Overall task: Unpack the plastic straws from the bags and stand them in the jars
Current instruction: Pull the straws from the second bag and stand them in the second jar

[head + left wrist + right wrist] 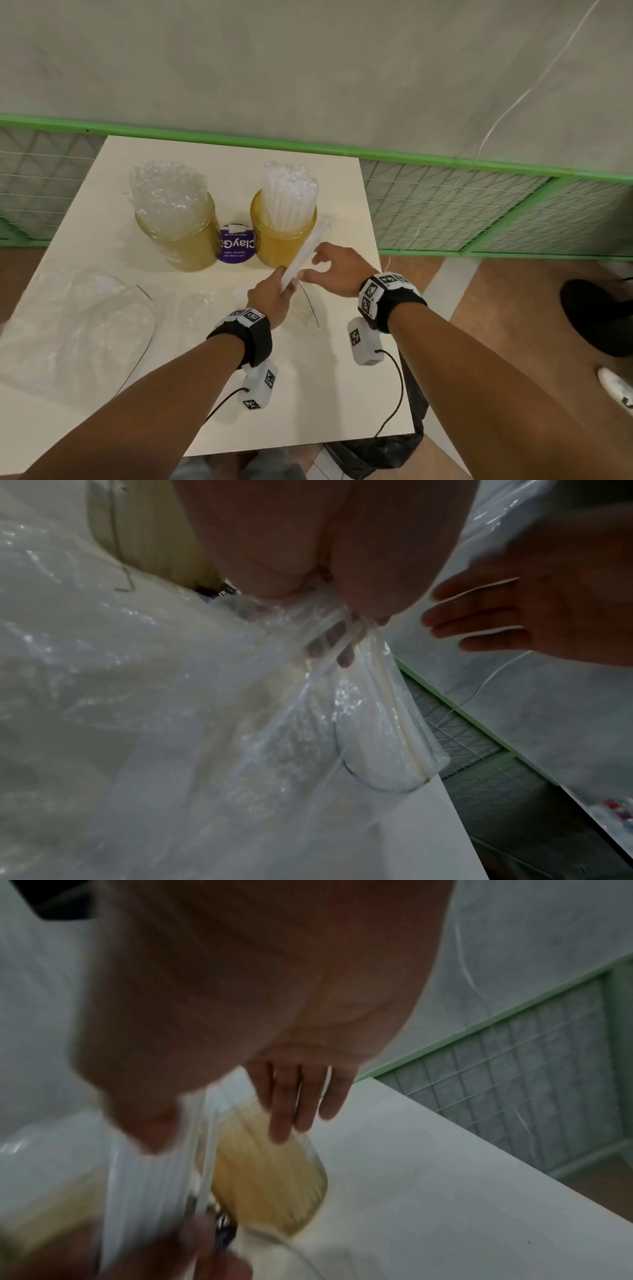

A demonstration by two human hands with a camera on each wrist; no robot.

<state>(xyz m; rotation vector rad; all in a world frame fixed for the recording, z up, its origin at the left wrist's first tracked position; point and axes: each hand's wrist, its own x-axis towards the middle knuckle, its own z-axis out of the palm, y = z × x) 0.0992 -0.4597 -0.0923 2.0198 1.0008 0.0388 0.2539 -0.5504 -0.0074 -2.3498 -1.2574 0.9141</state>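
Two amber jars stand at the back of the white table [102, 192]. Clear-wrapped straws fill the left jar [185, 246]; bare white straws stand in the right jar [284, 243]. My left hand [289, 279] grips the lower end of a small bundle of white straws [308, 250], which slants up toward the right jar's front. My right hand [313, 265] hovers beside the bundle with its fingers spread and straight. In the left wrist view my fingers pinch the straws [346, 639] amid clear film. The right wrist view, blurred, has the straws [205, 1150] before the right jar [274, 1177].
A purple-labelled round item [236, 245] sits between the jars. Empty clear bags [75, 325] lie on the table's left and under my hands. A green wire fence [479, 205] runs behind. The table's right edge is close to my right wrist. A black bag [376, 452] hangs below.
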